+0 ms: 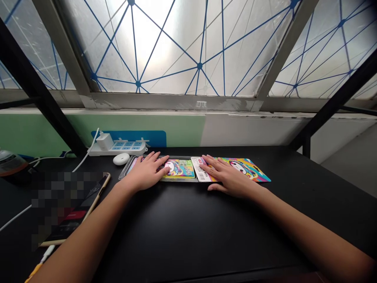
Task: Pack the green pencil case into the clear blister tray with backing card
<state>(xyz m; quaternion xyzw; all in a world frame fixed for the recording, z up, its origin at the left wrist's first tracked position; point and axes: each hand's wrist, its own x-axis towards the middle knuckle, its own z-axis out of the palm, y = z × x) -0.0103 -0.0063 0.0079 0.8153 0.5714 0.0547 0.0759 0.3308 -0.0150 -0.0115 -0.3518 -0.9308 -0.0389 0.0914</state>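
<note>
My left hand lies flat, fingers spread, over a clear plastic package with a colourful cartoon card in it. Part of that package is hidden under the palm. To the right, my right hand rests with its fingers stretched out on a second bright cartoon card. A white label strip with a barcode runs along this card's left end, beside the package's right end. Neither hand is closed around anything.
On the left lie a tablet with a cable plugged in, a white earbud case and a power strip with a charger. A dark rounded object stands at far left. Black slanted frame bars flank the black table.
</note>
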